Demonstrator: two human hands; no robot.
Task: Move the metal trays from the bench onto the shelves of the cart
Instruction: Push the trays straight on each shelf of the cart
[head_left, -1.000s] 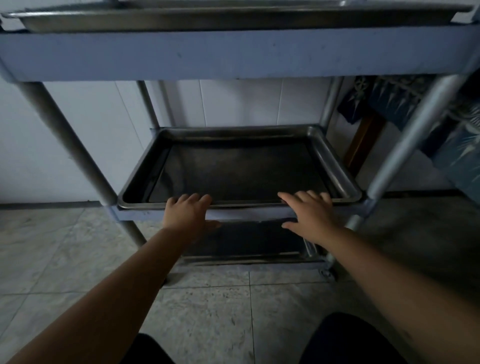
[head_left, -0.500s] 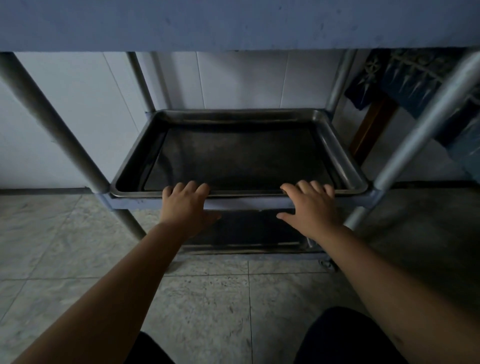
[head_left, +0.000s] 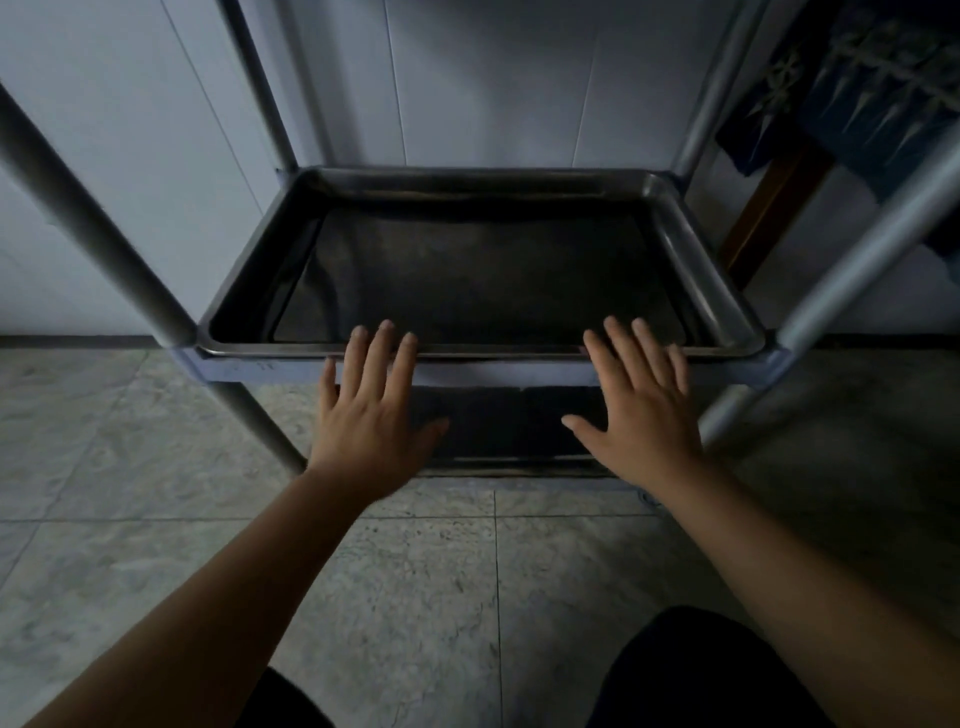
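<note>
A dark metal tray (head_left: 691, 270) lies flat on the middle shelf (head_left: 498, 373) of the cart. My left hand (head_left: 371, 415) is spread flat in front of the tray's near rim, fingertips over the rim's left-centre. My right hand (head_left: 636, 410) is spread the same way at the rim's right-centre. Both hands hold nothing, fingers apart. Below the middle shelf a lower shelf (head_left: 498, 462) shows as a dark strip; what lies on it is too dark to tell.
Grey cart posts stand at the near left (head_left: 104, 249) and near right (head_left: 852, 291). A white wall is behind the cart. A dark blue patterned cloth (head_left: 872, 93) hangs over a wooden leg at the right. Grey floor tiles lie below, with my dark knees at the bottom edge.
My view has dropped and moved closer; the top shelf with its tray has left the frame. Both hands have uncurled from the tray's near rim and now lie spread flat, holding nothing.
</note>
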